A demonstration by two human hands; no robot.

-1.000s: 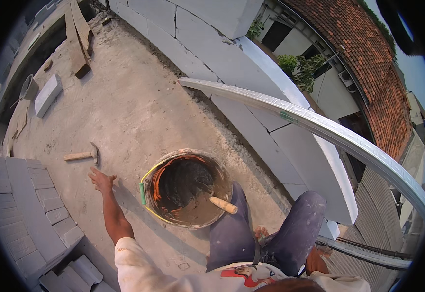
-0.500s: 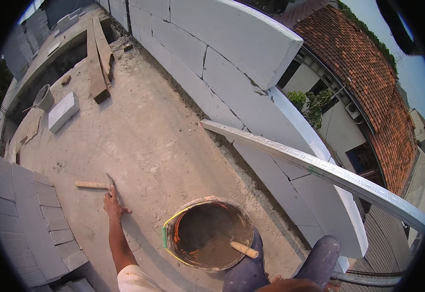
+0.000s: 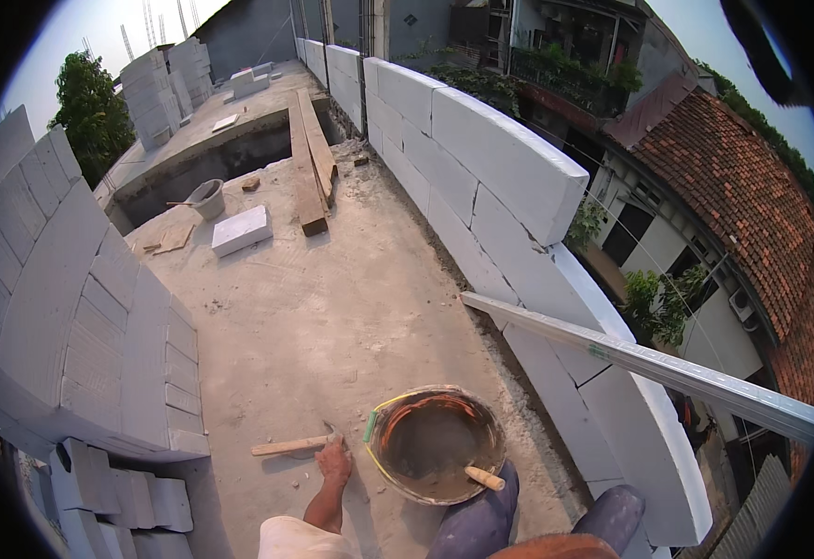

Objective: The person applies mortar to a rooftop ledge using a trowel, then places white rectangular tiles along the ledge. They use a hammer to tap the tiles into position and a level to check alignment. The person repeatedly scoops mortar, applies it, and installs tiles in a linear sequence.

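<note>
My left hand (image 3: 335, 461) reaches down to the concrete floor, its fingers closed at the head end of a wooden-handled hammer (image 3: 287, 446). The handle lies along the floor, pointing left, and a small metal tip shows above my fingers. Just right of this hand stands a round bucket (image 3: 397, 481) with a yellow wire handle and green grip, grey mortar inside. A tool with a wooden handle (image 3: 484, 478) leans in the mortar, its blade sunk from sight. My right hand is out of view; an orange-brown shape at the lower edge, between my knees, is unclear.
A white block wall (image 3: 509, 247) runs along the right, with a long metal bar (image 3: 630, 359) leaning across it. Stacked blocks (image 3: 99, 326) rise at left. Farther off are a loose block (image 3: 242, 231), planks (image 3: 306, 177), a small pail (image 3: 206, 198) and a floor opening (image 3: 230, 158).
The view has tilted up and turned left, showing more of the far floor and left stack. My left fingers have closed in at the hammer's head, and the hand appears nearer the bucket.
</note>
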